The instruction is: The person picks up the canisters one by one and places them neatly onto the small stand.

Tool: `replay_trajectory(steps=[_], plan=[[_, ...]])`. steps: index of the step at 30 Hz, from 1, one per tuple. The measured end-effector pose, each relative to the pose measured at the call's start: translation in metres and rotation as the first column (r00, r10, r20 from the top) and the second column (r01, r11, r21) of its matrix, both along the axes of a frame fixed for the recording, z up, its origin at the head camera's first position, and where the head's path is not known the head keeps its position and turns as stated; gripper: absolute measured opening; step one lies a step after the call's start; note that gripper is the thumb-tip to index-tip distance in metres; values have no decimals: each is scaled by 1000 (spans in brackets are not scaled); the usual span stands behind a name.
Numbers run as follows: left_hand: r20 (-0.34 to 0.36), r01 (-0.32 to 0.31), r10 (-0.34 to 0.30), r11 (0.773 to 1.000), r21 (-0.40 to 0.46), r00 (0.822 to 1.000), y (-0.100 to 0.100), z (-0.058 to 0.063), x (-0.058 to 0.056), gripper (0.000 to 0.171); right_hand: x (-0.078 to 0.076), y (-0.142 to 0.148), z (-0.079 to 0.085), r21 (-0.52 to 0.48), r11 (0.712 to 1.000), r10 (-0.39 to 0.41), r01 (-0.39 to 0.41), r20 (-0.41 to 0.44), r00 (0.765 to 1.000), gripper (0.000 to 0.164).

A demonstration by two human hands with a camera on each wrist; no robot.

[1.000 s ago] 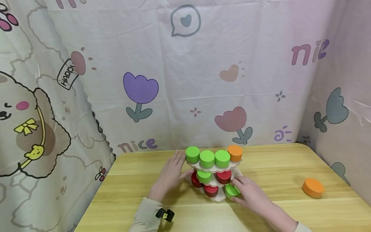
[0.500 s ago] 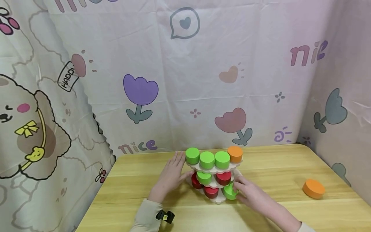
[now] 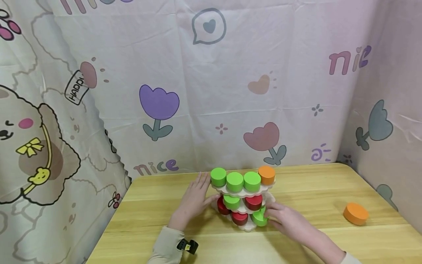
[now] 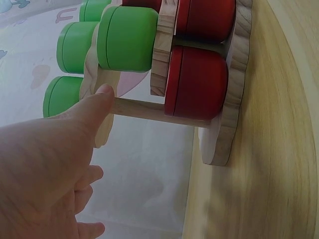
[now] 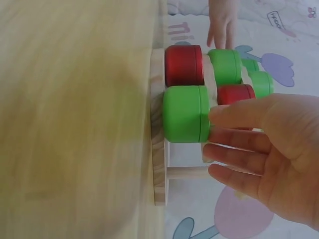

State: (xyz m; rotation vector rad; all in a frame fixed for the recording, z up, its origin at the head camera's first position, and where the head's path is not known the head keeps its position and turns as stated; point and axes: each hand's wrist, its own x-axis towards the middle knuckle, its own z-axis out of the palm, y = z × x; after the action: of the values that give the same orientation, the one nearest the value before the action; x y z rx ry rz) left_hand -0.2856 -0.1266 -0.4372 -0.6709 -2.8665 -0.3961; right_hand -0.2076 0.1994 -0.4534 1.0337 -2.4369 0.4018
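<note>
A pale wooden tiered stand with scalloped shelves (image 3: 248, 227) holds several round lidded pots. On its lowest shelf, at the front right, sits a green pot (image 3: 259, 217). My right hand (image 3: 286, 220) is at that pot's right side; in the right wrist view its thumb and fairly straight fingers (image 5: 234, 159) meet the lid edge without curling round it. Beside it on the shelf stands a red pot (image 3: 240, 219). At the stand's left side my left hand (image 3: 193, 200) has its fingers spread, and its thumb (image 4: 102, 97) touches the edge of the top shelf.
Along the top shelf stand green pots (image 3: 235, 182) and an orange pot (image 3: 266, 175). The middle shelf bears green and red pots (image 3: 253, 202). A loose orange pot (image 3: 355, 213) sits on the wooden table (image 3: 310, 183) at right. A printed cloth (image 3: 211, 73) hangs behind.
The green pot on the lowest shelf has shifted slightly left. My right hand's fingers have drawn from over it to its right edge. My left hand has stayed in place.
</note>
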Motion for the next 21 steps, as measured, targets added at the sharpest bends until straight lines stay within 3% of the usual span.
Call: replay_trajectory(steps=[10,21], plan=[[-4,2,-2,1000,4,1000,0,-1,0,85,-1,1,0,1,999,39,-39,-66,997,28],[1,-7,7,1000,-11,1000,0,-2,-2,85,1,6,2,59,997,49,-46,-36,998,33]])
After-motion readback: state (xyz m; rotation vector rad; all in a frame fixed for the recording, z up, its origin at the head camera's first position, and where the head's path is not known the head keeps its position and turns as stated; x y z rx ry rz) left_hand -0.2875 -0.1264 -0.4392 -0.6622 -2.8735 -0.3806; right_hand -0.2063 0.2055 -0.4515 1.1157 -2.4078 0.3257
